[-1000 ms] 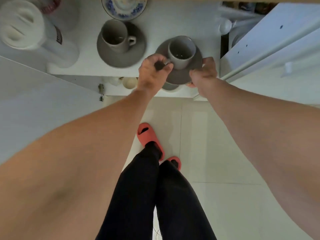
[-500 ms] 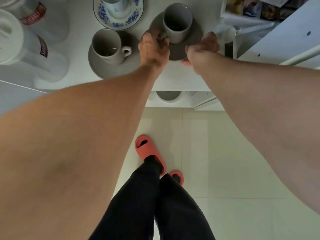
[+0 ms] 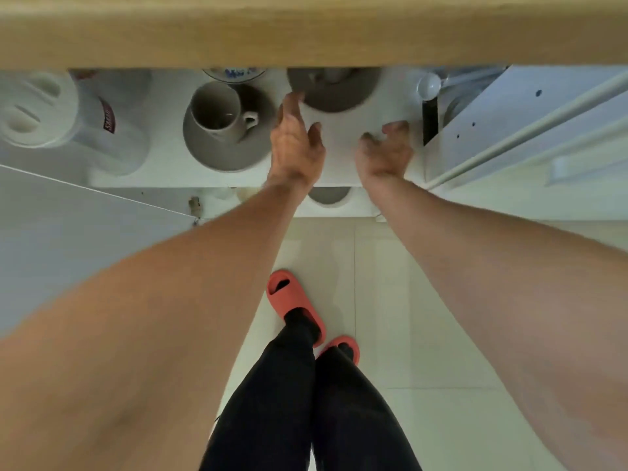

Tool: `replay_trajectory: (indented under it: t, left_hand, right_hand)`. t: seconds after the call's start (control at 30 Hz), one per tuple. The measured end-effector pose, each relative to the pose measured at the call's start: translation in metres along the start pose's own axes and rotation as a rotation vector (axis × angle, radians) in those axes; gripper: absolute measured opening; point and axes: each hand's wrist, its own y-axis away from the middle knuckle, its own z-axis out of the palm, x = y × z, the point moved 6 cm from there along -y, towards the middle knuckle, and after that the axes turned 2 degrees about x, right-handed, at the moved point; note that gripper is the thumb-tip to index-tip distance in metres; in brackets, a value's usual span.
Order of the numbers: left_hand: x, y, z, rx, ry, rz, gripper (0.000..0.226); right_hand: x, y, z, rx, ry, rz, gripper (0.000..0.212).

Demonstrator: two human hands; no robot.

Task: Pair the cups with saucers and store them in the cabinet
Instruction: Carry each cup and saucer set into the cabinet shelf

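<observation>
Since the previous frame both hands have let go of the second grey saucer (image 3: 334, 95), which now sits with its cup at the back of the cabinet shelf (image 3: 343, 154), largely under the wooden edge (image 3: 306, 28) that crosses the top of the view. Left hand (image 3: 295, 144) lies open with fingers spread, its fingertips just beside the saucer's near rim; whether they touch it cannot be told. Right hand (image 3: 385, 149) is also open and empty, fingers curled loosely, well clear of the saucer near the shelf's right edge. First grey cup (image 3: 221, 112) stands upright on its own saucer (image 3: 227, 144) toward the shelf's middle, handle pointing right. Step in hand, as judged: withdrawing after placement. To do it well, the hands should draw straight back toward the shelf's front edge, keeping the left wrist away from the neighbouring cup handle and not dragging the placed saucer. Hidden or unclear: the second cup is blurred and cut off by the wooden edge, so its seating on the saucer cannot be confirmed; a blue-patterned saucer (image 3: 234, 73) shows only as a sliver at the back; a white jug (image 3: 68, 120) at the shelf's left end is soft in focus; objects on the lower shelf are partly masked by the wrists.
</observation>
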Motion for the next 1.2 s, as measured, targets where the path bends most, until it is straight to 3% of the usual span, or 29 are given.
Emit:
replay_trajectory:
  t: [0.1, 0.17, 0.33, 0.6, 0.87, 1.2]
  left_hand:
    - [0.004, 0.043, -0.013, -0.066, -0.104, 0.002, 0.042]
    - [0.009, 0.064, -0.026, -0.069, -0.164, -0.012, 0.041]
    - [0.032, 0.127, -0.069, -0.079, -0.211, -0.061, 0.043]
    - [0.117, 0.183, -0.187, 0.02, -0.249, 0.055, 0.034]
    - [0.144, 0.141, -0.289, 0.249, -0.215, 0.092, 0.027]
    - [0.132, 0.013, -0.352, 0.313, -0.04, -0.029, 0.042]
  right_hand:
    - [0.013, 0.055, -0.032, -0.182, 0.326, -0.075, 0.039]
    - [0.017, 0.072, -0.047, -0.224, 0.412, -0.055, 0.044]
    - [-0.009, 0.136, -0.09, -0.27, 0.468, -0.088, 0.046]
    - [-0.124, 0.233, -0.153, -0.239, 0.478, -0.426, 0.038]
    - [-0.253, 0.242, -0.145, -0.166, 0.538, -0.731, 0.048]
    - [-0.343, 0.204, -0.031, -0.314, 0.403, -0.514, 0.058]
